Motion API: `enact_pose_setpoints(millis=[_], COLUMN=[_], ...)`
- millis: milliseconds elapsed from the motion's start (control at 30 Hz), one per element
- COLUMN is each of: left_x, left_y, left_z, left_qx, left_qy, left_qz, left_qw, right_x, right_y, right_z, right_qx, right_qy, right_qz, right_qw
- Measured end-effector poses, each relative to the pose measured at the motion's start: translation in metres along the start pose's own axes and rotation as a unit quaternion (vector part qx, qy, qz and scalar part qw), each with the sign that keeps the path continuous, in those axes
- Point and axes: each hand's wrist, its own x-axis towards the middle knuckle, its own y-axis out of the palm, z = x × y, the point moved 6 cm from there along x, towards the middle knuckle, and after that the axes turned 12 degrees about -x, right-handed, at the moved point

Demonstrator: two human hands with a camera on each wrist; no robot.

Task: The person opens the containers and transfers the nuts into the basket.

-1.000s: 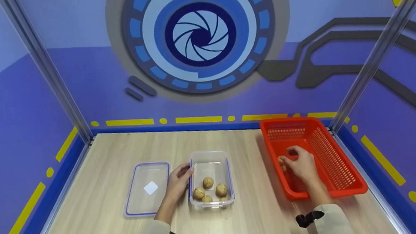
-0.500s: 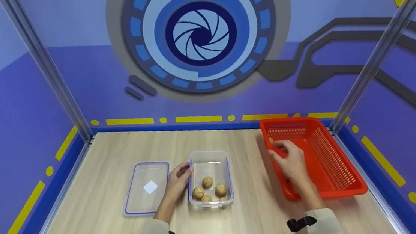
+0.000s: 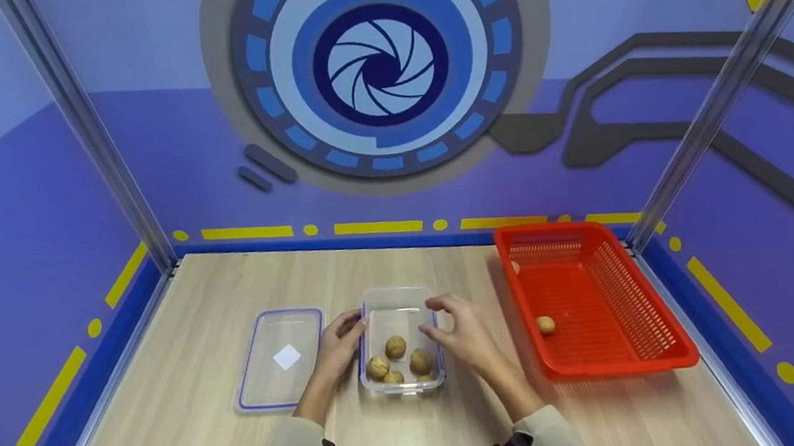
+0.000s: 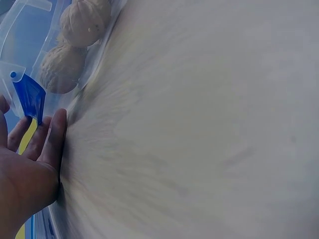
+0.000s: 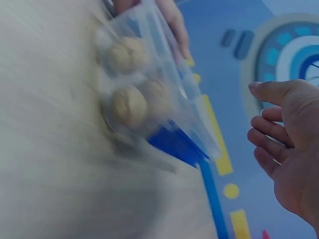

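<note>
While a blue and purple wall [image 3: 168,157] with a round shutter design [image 3: 381,70] rises behind, a pale wood-grain table [image 3: 458,264] spreads out below it; on the right side of the table sits a red basket [image 3: 618,367] with slotted walls; well to its left, near the middle, stands a clear container [image 3: 398,297], uncovered, with bluish flaps along its two sides; just left of that, a clear lid [image 3: 279,332] with a purple-blue edge lies flat.

Pale sleeves with black straps at the cuffs reach in from below; the left hand [image 3: 339,346] rests between lid and container, its fingers extended and only slightly bent, their tips touching the container's left side by a blue flap [image 4: 31,97]; the right hand [image 3: 467,332] is at the container's right rim, thumb and fingers well parted and gently curved, holding nothing; whether it touches the rim I cannot tell.

Five walnuts [image 3: 395,347] show inside the container, gathered toward its near end, two of them partly hidden; one basket walnut [image 3: 545,325] lies by the basket's left wall, and another peeks out farther back along that wall; smallest is a white square [image 3: 286,356] on the lid.
</note>
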Motion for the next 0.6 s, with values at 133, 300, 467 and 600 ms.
enact_pose_setpoints(millis=[133,300,467,600], left_x=[0.0,-0.001,-0.003,-0.004], left_y=[-0.001,0.0,0.0,0.001], left_z=[-0.002,-0.004,-0.003,-0.004], left_qx=[-0.003,-0.001,0.0,0.001], left_qy=[-0.005,-0.004,-0.009,0.0], left_qz=[-0.003,-0.008,-0.006,0.0], left_qw=[1.0,1.0,0.9999,1.0], right_x=[0.005,0.009,0.006,0.004], right_y=[0.024,0.047,0.064,0.071], right_z=[0.009,0.009,0.008,0.009], right_qx=[0.019,0.003,-0.023,-0.045], right_qy=[-0.005,-0.016,-0.016,-0.011], right_qz=[0.028,0.04,0.049,0.053], right_qw=[0.9994,0.9991,0.9984,0.9975])
